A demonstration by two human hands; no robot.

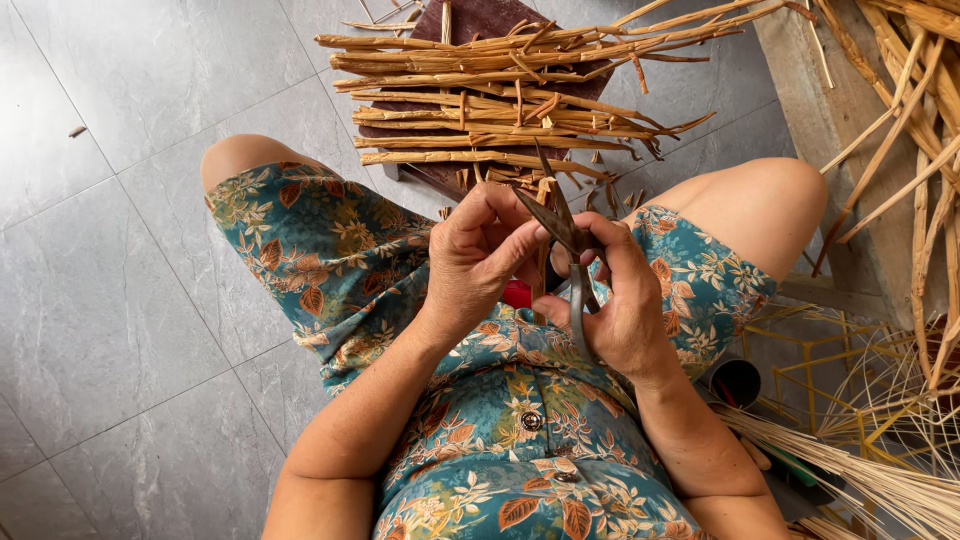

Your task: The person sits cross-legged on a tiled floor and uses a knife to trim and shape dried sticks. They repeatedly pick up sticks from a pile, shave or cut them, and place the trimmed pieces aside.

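At the centre of the frame, dark scissors (566, 232) are gripped in the right hand (620, 305), fingers curled through the handles, blades parted and pointing up. A short cane strip (543, 195) is pinched by the left hand (478, 262) against the blades. A stack of cane strips (480, 100) is laid on the grey floor (120, 260) above the knees.

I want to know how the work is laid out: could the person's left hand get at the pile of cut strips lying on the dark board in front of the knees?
Probably yes: the pile of cut strips lies just beyond the left hand, with nothing between them, though that hand now grips a strip.
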